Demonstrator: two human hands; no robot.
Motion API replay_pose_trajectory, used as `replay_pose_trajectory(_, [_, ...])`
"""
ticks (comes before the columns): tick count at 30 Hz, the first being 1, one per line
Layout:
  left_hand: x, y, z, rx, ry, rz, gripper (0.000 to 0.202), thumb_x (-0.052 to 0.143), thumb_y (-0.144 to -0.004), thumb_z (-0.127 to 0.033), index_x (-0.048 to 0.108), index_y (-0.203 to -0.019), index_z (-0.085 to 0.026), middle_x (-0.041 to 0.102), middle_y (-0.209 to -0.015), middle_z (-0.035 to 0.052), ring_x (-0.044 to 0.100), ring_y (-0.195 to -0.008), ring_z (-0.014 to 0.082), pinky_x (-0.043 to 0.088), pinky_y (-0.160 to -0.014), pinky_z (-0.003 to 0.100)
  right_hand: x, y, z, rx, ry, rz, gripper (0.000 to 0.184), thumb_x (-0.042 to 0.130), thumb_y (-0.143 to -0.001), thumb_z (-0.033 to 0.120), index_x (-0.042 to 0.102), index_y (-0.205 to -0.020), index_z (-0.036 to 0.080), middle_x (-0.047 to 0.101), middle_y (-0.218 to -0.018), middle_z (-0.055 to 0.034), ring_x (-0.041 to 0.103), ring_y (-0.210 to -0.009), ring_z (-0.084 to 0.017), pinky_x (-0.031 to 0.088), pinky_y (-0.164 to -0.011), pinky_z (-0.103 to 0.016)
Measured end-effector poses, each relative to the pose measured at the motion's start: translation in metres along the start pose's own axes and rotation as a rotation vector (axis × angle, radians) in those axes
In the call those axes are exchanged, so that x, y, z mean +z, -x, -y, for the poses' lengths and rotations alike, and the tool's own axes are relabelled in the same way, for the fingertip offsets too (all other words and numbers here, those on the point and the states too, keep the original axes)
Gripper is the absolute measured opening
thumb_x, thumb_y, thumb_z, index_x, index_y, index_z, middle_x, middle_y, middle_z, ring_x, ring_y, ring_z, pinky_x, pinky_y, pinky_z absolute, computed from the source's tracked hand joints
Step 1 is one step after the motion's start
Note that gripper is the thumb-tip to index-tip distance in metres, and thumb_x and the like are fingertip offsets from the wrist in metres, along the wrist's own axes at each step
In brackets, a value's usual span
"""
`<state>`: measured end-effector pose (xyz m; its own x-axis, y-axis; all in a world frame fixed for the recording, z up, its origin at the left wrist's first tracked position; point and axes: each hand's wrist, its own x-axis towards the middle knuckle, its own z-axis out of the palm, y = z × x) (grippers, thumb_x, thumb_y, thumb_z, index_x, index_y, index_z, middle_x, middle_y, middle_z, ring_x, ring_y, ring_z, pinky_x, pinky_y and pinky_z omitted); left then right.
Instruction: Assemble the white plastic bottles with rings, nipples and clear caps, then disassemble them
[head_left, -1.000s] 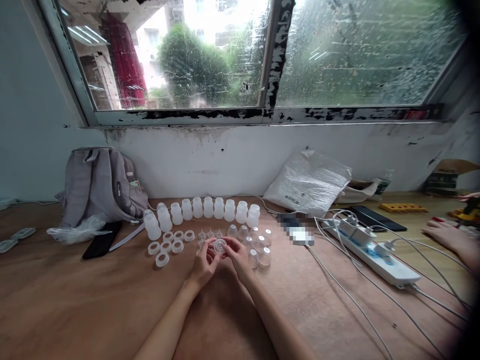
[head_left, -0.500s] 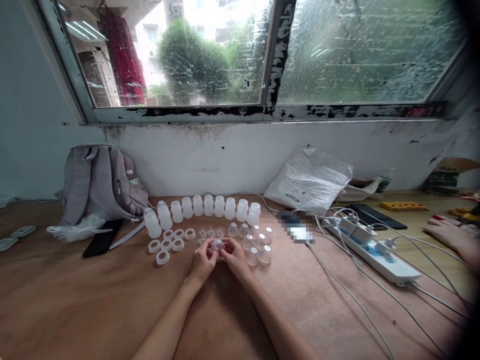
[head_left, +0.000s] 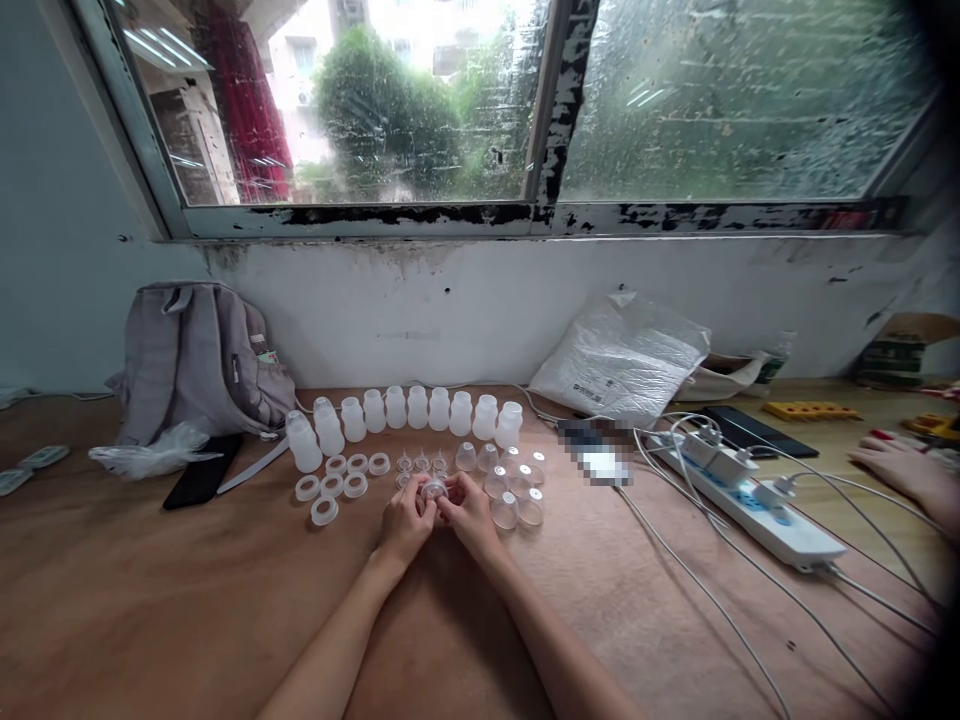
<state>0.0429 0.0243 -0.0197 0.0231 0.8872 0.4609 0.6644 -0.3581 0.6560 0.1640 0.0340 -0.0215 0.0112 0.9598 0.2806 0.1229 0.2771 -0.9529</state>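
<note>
My left hand (head_left: 403, 522) and my right hand (head_left: 471, 513) meet over the wooden table (head_left: 150, 600), fingers pinched together on one small clear plastic piece (head_left: 433, 490), a teat or cap. Behind them stands a row of several white translucent bottles (head_left: 405, 412). White rings (head_left: 334, 484) lie to the left of my hands. Clear dome caps (head_left: 514, 490) lie to the right. A few small clear teats (head_left: 421, 462) sit just beyond my fingers.
A grey backpack (head_left: 199, 360), a crumpled plastic bag (head_left: 146, 455) and a black phone (head_left: 201, 472) lie at left. A white bag (head_left: 619, 360), a power strip (head_left: 750, 495) with cables and another phone (head_left: 750, 428) lie at right. Another person's hand (head_left: 904, 470) rests at the far right.
My hands have stayed pinched on the small clear piece, drawing a little closer together. The view has shifted slightly.
</note>
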Motion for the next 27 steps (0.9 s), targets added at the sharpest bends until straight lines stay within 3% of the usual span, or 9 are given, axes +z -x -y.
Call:
replay_pose_trajectory(10, [-0.005,0.000,-0.003,-0.069,0.199,0.006,0.020,0.043,-0.079,-0.030,0.055,-0.090,-0.018,0.063,-0.073,0.0022,0.059,-0.061,0.0135,0.044,-0.059,0.023,-0.002,0.002,0.015,0.031,-0.037,0.059,0.022,0.056,-0.071,0.036,0.059,-0.076,0.015,0.058,-0.058,-0.0004,0.053,-0.046,-0.012,0.044,-0.039,-0.022])
replay_pose_trajectory(18, [-0.001,-0.002,0.000,-0.074,0.218,0.001,0.021,0.040,-0.082,-0.032,0.055,-0.087,-0.017,0.062,-0.070,0.0021,0.058,-0.061,0.0136,0.043,-0.058,0.022,0.000,0.001,0.011,0.069,-0.082,0.059,0.031,0.054,-0.072,0.045,0.059,-0.077,0.014,0.051,-0.045,0.0028,0.046,-0.036,-0.010,0.039,-0.033,-0.021])
replay_pose_trajectory(27, [0.001,0.000,-0.003,-0.067,0.182,-0.021,0.019,0.037,-0.082,-0.028,0.053,-0.083,-0.017,0.060,-0.066,0.0021,0.056,-0.060,0.0147,0.041,-0.057,0.023,0.001,0.001,0.009,0.032,-0.027,0.019,0.031,0.053,-0.073,0.046,0.057,-0.070,0.015,0.051,-0.043,0.0022,0.047,-0.037,-0.011,0.037,-0.034,-0.021])
